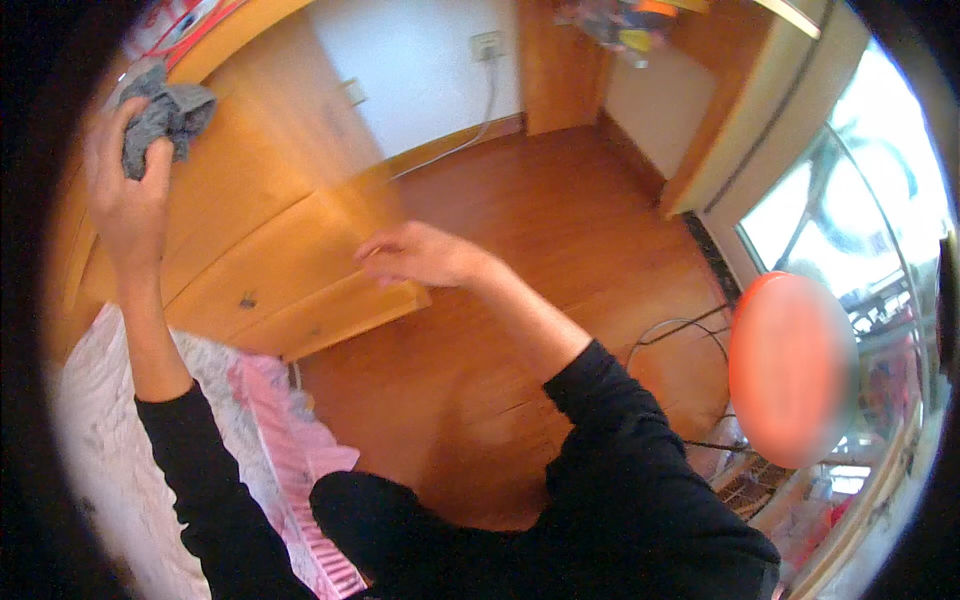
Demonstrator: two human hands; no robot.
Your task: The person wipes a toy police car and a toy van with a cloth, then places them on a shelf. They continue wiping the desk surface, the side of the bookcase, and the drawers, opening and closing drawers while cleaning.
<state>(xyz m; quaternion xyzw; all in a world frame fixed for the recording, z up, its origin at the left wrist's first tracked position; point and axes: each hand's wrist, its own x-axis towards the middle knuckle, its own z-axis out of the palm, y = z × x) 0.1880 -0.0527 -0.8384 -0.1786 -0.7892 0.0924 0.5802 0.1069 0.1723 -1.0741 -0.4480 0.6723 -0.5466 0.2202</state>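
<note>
My left hand [127,187] grips a crumpled grey cloth [169,116] at the upper left. The cloth is close to the top edge of a wooden drawer cabinet [247,165]; whether it touches the wood I cannot tell. My right hand [427,255] hangs in the air beside the cabinet's lower right corner, over the floor. Its fingers are loosely bent and hold nothing. A small dark knob [247,300] sits on a lower drawer front.
A bed with a pale patterned cover and pink ruffled edge [300,442] lies at my left. Reddish-brown wooden flooring [480,352] spreads ahead. Cables [675,322] trail on it near a blurred orange-red round thing [784,367]. A cord runs from a wall socket [487,46].
</note>
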